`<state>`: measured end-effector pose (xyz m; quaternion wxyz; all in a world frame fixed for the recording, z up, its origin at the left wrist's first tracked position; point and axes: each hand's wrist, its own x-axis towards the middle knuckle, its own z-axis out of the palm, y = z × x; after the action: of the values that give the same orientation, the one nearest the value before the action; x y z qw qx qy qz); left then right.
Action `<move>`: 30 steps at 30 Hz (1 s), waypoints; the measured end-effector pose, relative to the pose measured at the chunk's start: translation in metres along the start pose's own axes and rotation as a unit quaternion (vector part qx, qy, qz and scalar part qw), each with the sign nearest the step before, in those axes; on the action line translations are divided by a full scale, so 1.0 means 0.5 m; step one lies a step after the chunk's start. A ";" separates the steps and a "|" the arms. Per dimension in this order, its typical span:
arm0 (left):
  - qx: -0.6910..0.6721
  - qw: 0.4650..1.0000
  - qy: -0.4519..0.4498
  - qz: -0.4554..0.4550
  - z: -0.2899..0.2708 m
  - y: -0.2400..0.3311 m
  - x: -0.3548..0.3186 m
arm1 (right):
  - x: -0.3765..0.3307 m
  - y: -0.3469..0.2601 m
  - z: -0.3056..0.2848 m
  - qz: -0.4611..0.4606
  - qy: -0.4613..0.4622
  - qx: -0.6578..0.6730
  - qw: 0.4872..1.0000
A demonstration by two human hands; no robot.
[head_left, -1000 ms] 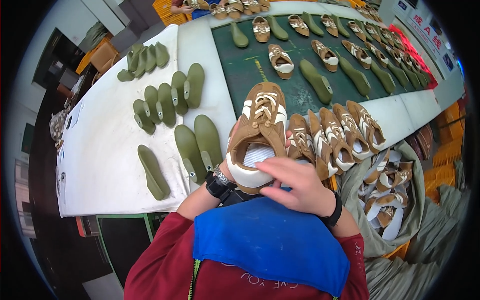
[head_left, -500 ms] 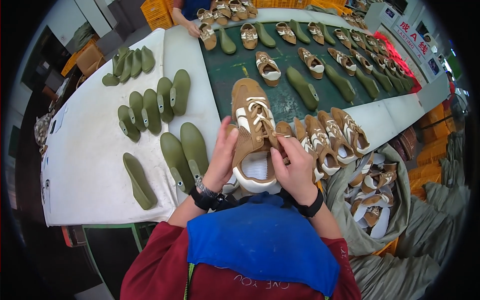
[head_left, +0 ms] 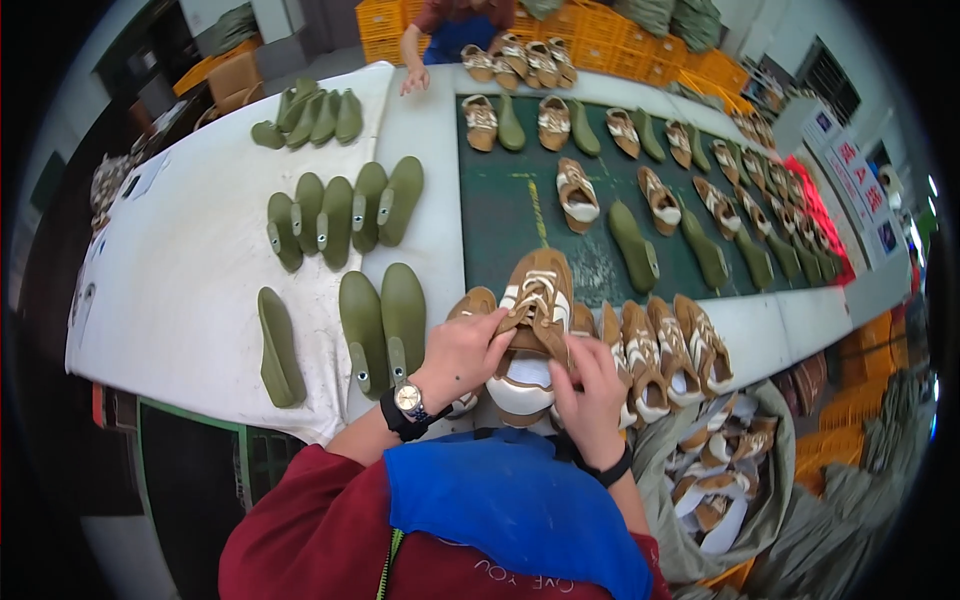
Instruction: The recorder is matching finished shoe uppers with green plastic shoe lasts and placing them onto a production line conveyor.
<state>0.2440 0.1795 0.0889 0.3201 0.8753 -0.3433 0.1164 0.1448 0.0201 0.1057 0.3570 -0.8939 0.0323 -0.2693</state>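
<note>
A brown sneaker [head_left: 548, 275] with white stripes and white laces is held between my two hands, toe pointing away and its white-lined opening toward me. My left hand [head_left: 462, 352] pinches the left edge of the opening near the laces. On the opposite edge, the fingers and thumb of my right hand [head_left: 592, 388] are closed. Beside my left hand another brown sneaker [head_left: 473, 303] is partly covered. Two green shoe lasts [head_left: 403, 315] stand just left of that hand. To the right of my right hand is a row of several brown sneakers [head_left: 640, 350].
More green lasts [head_left: 337, 222] stand in groups on the white table [head_left: 180, 270]. Beyond my hands, sneakers and lasts alternate on a dark green belt [head_left: 510, 225]. A sack [head_left: 775, 470] of shoes is at lower right. Across the table is a co-worker's hand [head_left: 415, 80].
My left hand has shifted from the sneaker's side to its opening edge. The view has swung, moving the scene. The co-worker's hand has let go of a sneaker at the belt's far corner.
</note>
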 end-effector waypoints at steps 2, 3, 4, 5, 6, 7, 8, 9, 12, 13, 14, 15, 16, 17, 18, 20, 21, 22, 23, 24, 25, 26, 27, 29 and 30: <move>0.021 0.999 0.036 -0.007 0.004 -0.012 0.005 | 0.003 -0.021 -0.013 -0.026 -0.064 0.046 0.997; 0.033 0.999 0.013 -0.013 -0.002 -0.010 0.011 | 0.003 -0.038 -0.014 -0.021 -0.134 0.066 0.989; 0.044 0.999 -0.010 -0.018 -0.007 -0.011 0.018 | 0.001 -0.046 -0.014 -0.015 -0.202 0.084 0.976; 0.040 0.999 -0.016 -0.005 -0.003 -0.023 0.025 | -0.007 -0.019 0.004 -0.031 -0.192 0.043 0.980; 0.044 0.999 -0.010 -0.010 -0.008 -0.034 0.033 | -0.005 -0.014 0.005 -0.039 -0.196 0.045 0.979; 0.022 0.998 -0.051 0.001 -0.016 -0.048 0.046 | -0.002 -0.010 0.006 -0.001 -0.179 0.051 0.983; 0.000 0.996 -0.093 0.012 -0.024 -0.065 0.060 | 0.001 -0.003 0.004 0.037 -0.161 0.057 0.985; -0.020 0.991 -0.125 -0.050 -0.033 -0.099 0.077 | 0.001 0.005 -0.003 0.091 -0.151 0.070 0.982; 0.116 0.983 -0.130 -0.065 -0.028 -0.275 0.148 | -0.012 0.041 -0.039 0.143 -0.082 0.099 0.981; 0.143 0.976 -0.135 -0.098 -0.026 -0.337 0.167 | -0.014 0.045 -0.051 0.144 -0.066 0.084 0.984; 0.176 0.968 -0.139 -0.115 -0.021 -0.408 0.187 | -0.019 0.049 -0.062 0.146 -0.049 0.068 0.986; 0.201 0.951 -0.153 -0.179 -0.012 -0.472 0.212 | -0.027 0.059 -0.073 0.136 -0.032 0.042 0.989; 0.234 0.941 -0.136 -0.203 -0.003 -0.522 0.230 | -0.031 0.063 -0.082 0.139 -0.025 0.040 0.989; 0.231 0.933 -0.133 -0.241 -0.005 -0.550 0.245 | -0.034 0.066 -0.091 0.148 -0.007 0.047 0.988; 0.241 0.913 -0.171 -0.280 -0.011 -0.570 0.258 | -0.036 0.065 -0.099 0.158 0.012 0.055 0.986; 0.219 0.889 -0.225 -0.334 0.006 -0.625 0.257 | -0.041 0.036 -0.107 0.156 0.040 0.038 0.986; 0.209 0.886 -0.250 -0.329 0.014 -0.634 0.266 | -0.042 0.036 -0.114 0.154 0.035 0.021 0.987; 0.198 0.884 -0.274 -0.324 0.028 -0.642 0.275 | -0.045 0.036 -0.118 0.151 0.028 0.002 0.988; 0.156 0.905 -0.247 -0.309 0.049 -0.645 0.287 | -0.052 0.039 -0.121 0.160 0.038 -0.005 0.986; 0.115 0.922 -0.220 -0.298 0.066 -0.647 0.295 | -0.056 0.045 -0.122 0.169 0.043 -0.005 0.985; 0.059 0.945 -0.173 -0.269 0.090 -0.637 0.306 | -0.060 0.053 -0.122 0.185 0.057 0.006 0.981; -0.010 0.945 -0.146 -0.293 0.120 -0.623 0.319 | -0.064 0.059 -0.120 0.201 0.071 0.017 0.977; -0.059 0.934 -0.159 -0.316 0.143 -0.585 0.338 | -0.062 0.064 -0.120 0.204 0.076 0.012 0.976; -0.089 0.922 -0.191 -0.326 0.183 -0.495 0.364 | -0.055 0.065 -0.123 0.220 0.073 0.001 0.973; -0.071 0.924 -0.211 -0.311 0.208 -0.456 0.373 | -0.056 0.063 -0.125 0.228 0.070 -0.007 0.971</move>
<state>0.5340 0.1422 -0.0213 0.3218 0.9172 -0.1207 -0.2016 0.0937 -0.0352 0.1096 0.3995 -0.8444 0.2622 -0.2422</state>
